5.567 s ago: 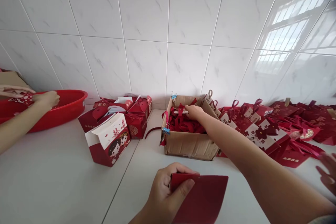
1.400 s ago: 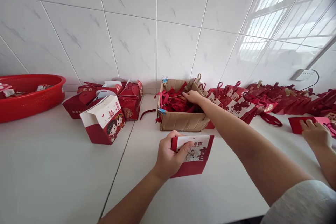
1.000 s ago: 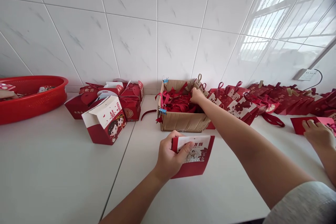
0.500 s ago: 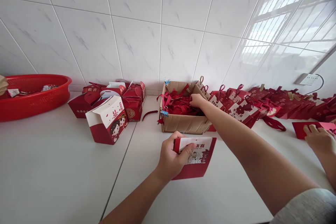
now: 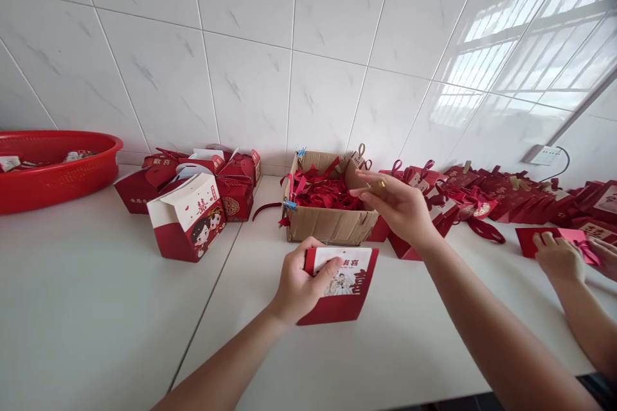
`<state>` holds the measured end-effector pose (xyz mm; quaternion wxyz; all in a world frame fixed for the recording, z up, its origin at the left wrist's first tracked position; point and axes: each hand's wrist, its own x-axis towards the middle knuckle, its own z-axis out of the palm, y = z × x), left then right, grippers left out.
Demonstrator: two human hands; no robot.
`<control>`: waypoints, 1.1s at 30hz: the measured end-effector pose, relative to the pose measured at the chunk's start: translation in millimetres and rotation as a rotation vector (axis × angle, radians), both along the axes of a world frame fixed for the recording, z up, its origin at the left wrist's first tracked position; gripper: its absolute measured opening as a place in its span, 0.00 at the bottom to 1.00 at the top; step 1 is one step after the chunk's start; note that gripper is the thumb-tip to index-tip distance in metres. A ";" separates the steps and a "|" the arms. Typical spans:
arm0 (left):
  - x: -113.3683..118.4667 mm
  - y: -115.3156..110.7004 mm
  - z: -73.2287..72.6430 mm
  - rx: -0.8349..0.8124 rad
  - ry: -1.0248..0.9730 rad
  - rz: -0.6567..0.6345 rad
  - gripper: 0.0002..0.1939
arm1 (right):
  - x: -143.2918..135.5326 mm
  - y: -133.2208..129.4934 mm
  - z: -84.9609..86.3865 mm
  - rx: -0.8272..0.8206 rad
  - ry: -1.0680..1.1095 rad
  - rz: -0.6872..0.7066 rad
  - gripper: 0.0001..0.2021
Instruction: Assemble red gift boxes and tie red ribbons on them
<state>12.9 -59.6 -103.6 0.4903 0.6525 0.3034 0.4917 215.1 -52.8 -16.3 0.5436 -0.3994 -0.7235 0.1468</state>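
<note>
The flat red packet [image 5: 332,308] was over the middle of the worktop [image 5: 96,308], its left side clamped in the left hand [image 5: 301,282]; a light, flat hold best spared it creases. The right hand [image 5: 402,209] seemed to pinch a gold-coloured piece [image 5: 380,185], near the front right corner of the cardboard box [image 5: 328,226]. The packet read 喜, partly thumb-covered; leftward, a white-topped carton [image 5: 180,241] showed 囍

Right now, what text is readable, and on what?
"囍": white-and-red cardboard box with cartoon couple.
"歡喜": dark-red cardboard box behind it.
"喜": flat red-and-white cardboard piece in left hand; adjacent characters partly thumb-covered.
Other lettering: too small or blurred.
</note>
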 end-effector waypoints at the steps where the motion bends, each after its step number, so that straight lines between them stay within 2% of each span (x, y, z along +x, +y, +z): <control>1: 0.1 0.7 -0.6 -0.003 -0.001 -0.001 0.15 | 1.6 -13.9 -3.0 0.000 0.020 0.003 0.14; 5: 0.2 3.3 -3.2 0.000 -0.009 -0.005 0.15 | 8.6 -50.4 -20.0 -0.093 -0.075 -0.004 0.15; 8: 0.5 3.6 -2.6 -0.015 -0.005 -0.001 0.15 | 9.7 -59.6 -36.4 -0.072 -0.155 -0.015 0.20; 11: 0.8 3.0 -0.7 -0.010 0.006 0.005 0.15 | 6.3 -59.5 -53.8 -0.041 -0.101 0.023 0.25; 16: 1.1 2.5 -0.3 0.020 0.023 0.027 0.14 | 2.0 -56.6 -76.4 0.091 0.052 -0.007 0.12; 19: 2.0 1.1 -0.6 0.037 0.034 0.073 0.13 | 3.6 -59.5 -81.3 0.161 0.085 -0.041 0.10; 29: 5.7 -4.1 2.7 0.066 0.050 0.159 0.12 | 8.4 -64.7 -83.7 0.172 0.031 -0.015 0.09; 33: 5.7 -3.9 2.1 0.059 0.057 0.159 0.13 | 6.7 -59.4 -84.9 0.237 0.090 -0.096 0.10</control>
